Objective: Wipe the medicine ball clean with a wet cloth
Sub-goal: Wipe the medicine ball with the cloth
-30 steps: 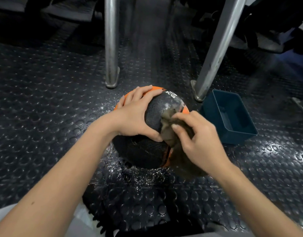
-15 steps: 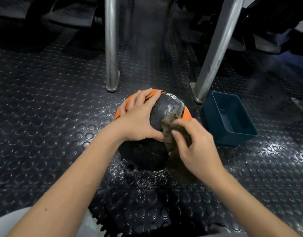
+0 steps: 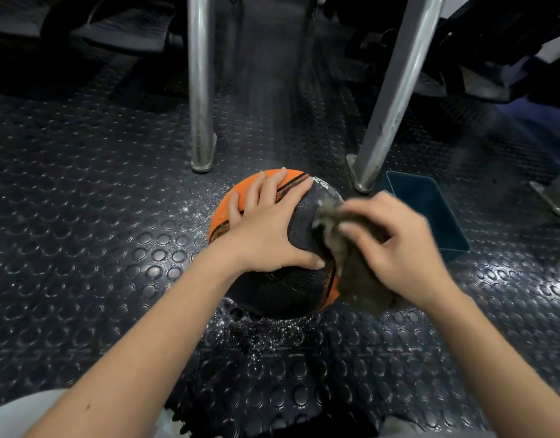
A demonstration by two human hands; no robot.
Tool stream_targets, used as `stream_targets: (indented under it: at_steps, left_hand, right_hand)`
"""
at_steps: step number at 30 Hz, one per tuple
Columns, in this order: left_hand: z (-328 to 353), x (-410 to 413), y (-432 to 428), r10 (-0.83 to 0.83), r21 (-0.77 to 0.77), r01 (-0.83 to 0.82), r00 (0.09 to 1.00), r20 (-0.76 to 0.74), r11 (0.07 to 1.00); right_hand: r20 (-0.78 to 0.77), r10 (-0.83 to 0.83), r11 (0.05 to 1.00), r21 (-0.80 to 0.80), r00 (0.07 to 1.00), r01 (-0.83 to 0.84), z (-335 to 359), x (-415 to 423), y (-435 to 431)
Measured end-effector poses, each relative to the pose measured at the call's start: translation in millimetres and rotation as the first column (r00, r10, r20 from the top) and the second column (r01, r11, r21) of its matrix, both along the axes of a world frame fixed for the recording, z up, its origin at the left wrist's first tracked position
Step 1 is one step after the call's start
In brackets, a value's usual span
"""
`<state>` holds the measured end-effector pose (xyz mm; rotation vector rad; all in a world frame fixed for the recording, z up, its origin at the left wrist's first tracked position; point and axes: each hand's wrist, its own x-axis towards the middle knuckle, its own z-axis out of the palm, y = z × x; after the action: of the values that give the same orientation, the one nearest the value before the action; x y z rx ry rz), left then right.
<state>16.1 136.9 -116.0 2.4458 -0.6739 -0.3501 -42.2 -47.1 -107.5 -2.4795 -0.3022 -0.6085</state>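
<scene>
Medicine ball (image 3: 282, 289): sphere, no long axis; pebbled black rubber panels with orange panels and dark seam stripes, wet sheen. It sits on the floor straight ahead of the person, between both hands.

Floor (image 3: 82, 216): dark rubber, raised round studs, with water drops (image 3: 272, 330) scattered round the ball's base.

Left post (image 3: 201, 90): upright steel tube, foot just beyond the ball.

Left hand (image 3: 266, 229): flat on the ball's top and left side, fingers spread across the orange panel, thumb reaching to the near right. Judged to be bracing.

Cloth (image 3: 357, 273): grey-brown, limp, fuzzy, sodden-looking; pressed to the ball's right flank, its tail hanging toward the floor.

Right hand (image 3: 399, 245): blurred, fingers curled and pinching the cloth against the ball. This hand works the right flank; the far-left orange side, under the bracing palm, probably needs the ball turned toward the cloth.

Right post (image 3: 395, 90): slanted steel tube.

Bin (image 3: 430, 210): dark teal plastic, rectangular, open-topped, just right of the ball.
</scene>
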Motion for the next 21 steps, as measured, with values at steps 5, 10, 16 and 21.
stream_targets:
  at_steps: [5, 10, 16, 21]
  left_hand:
    - [0.9, -2.3, 0.8, -0.019, 0.004, 0.019, 1.0, -0.023, 1.0]
    - [1.1, -0.1, -0.4, 0.021, 0.003, -0.021, 1.0, 0.002, 1.0]
    - [1.9, -4.8, -3.5, -0.002, 0.021, 0.002, 1.0, -0.013, 1.0]
    - [1.8, -4.6, -7.2, 0.007, 0.033, -0.007, 1.0, 0.007, 0.999]
  right_hand:
    - [-0.124, -0.459, 0.873, -0.246, 0.88, 0.421, -10.7, 2.0, -34.1]
    - [0.049, -0.014, 0.997, -0.078, 0.999, 0.018, 4.0, -2.7, 13.7]
    - [-0.247, -0.446, 0.865, -0.366, 0.86, 0.344, -10.7, 1.8, -28.3]
    - [-0.071, -0.182, 0.98, -0.095, 0.981, 0.175, 7.3, 1.0, 13.5]
